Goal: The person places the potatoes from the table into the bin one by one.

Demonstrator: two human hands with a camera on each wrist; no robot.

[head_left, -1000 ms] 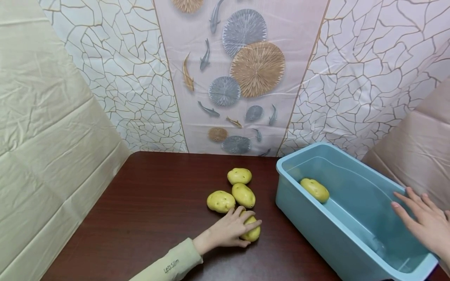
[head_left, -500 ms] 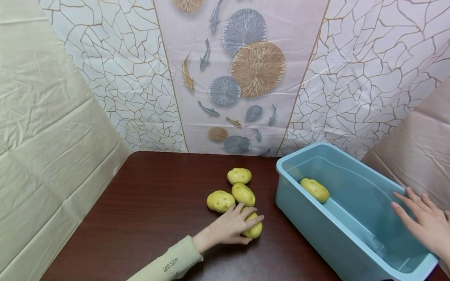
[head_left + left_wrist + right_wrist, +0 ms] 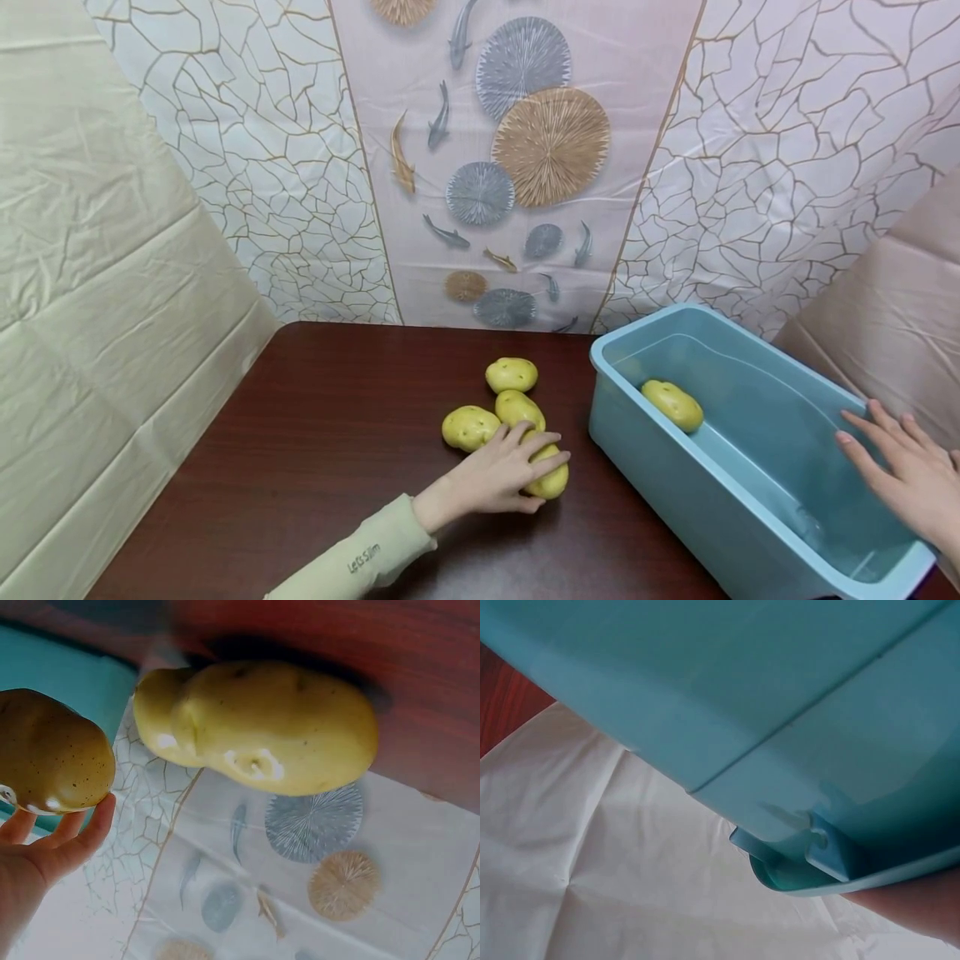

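Observation:
My left hand [image 3: 495, 473] grips a yellow potato [image 3: 553, 477] on the dark table, fingers over its top and thumb at its near side. In the left wrist view this potato [image 3: 56, 754] sits against the curled fingers [image 3: 84, 836]. Three more potatoes lie just beyond: one at the left [image 3: 470, 427], one in the middle [image 3: 519, 408], one farthest back [image 3: 512, 375]. My right hand [image 3: 903, 471] rests at the right side of a blue plastic bin [image 3: 660, 492], its fingers spread and fairly straight. Inside the bin's far end lies another potato [image 3: 672, 406].
The brown wooden table [image 3: 337, 433] ends at a patterned cloth backdrop [image 3: 480, 250]. Pale cloth [image 3: 135, 333] hangs on the left. The bin's tall near-left wall stands between the left hand and its inside. Clip-like tabs [image 3: 829, 847] show under the bin's rim.
My left hand has moved slightly right and away from me, shifting the gripped potato with it. The right hand, the bin and the other potatoes have stayed in place.

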